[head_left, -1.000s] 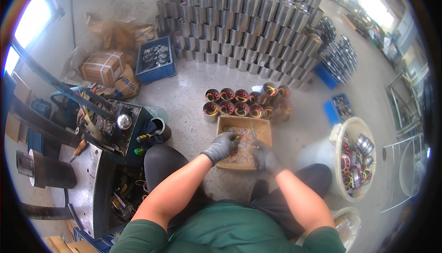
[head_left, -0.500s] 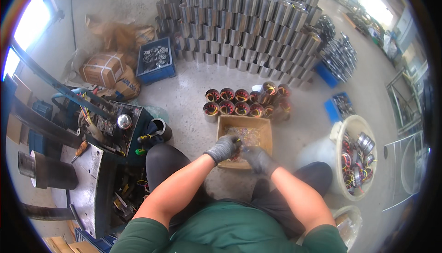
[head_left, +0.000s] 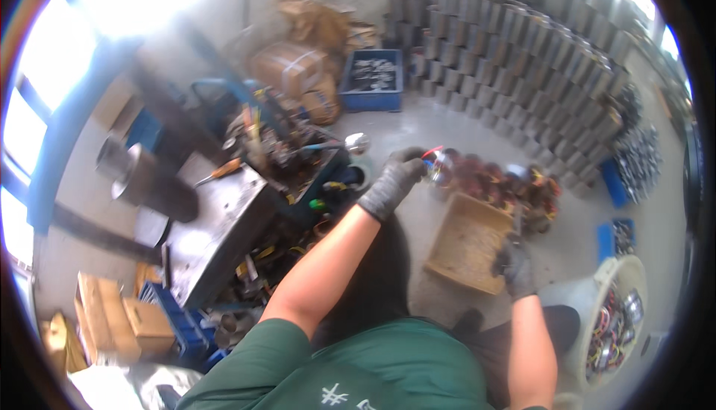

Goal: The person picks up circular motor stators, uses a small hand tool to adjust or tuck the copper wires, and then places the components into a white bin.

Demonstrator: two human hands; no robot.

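Head view: left hand point(head_left: 397, 181) curled beside blurred shiny cylinder point(head_left: 443, 174), red wire point(head_left: 432, 150) above; right hand point(head_left: 514, 267) curled; grips unclear.

Gloves point(head_left: 393, 185): grey cloth, matt, knit-like at the cuff.
Tool point(head_left: 517, 221): grey, metal-looking (finish blurred).
Wire point(head_left: 434, 150): red, plastic-looking sheath.
Tray point(head_left: 468, 244): brown, matt surface (cardboard or wood; cannot tell which).
Tubes point(head_left: 514, 67): bare metal, smooth, glossy.
Ball point(head_left: 357, 143): polished metal, mirror-bright.
Bench plate point(head_left: 216, 220): grey metal, scuffed, partly glossy.
Crate point(head_left: 371, 102): blue plastic, smooth.
Tub point(head_left: 573, 296): pale plastic, smooth, low gloss.
Carton point(head_left: 283, 70): brown cardboard, matt.
Sack point(head_left: 309, 20): brown, creased, paper-looking, matt.
Floor point(head_left: 391, 128): grey, hard, smooth, slight sheen.
Shirt point(head_left: 403, 365): green cloth, matt, pale print.
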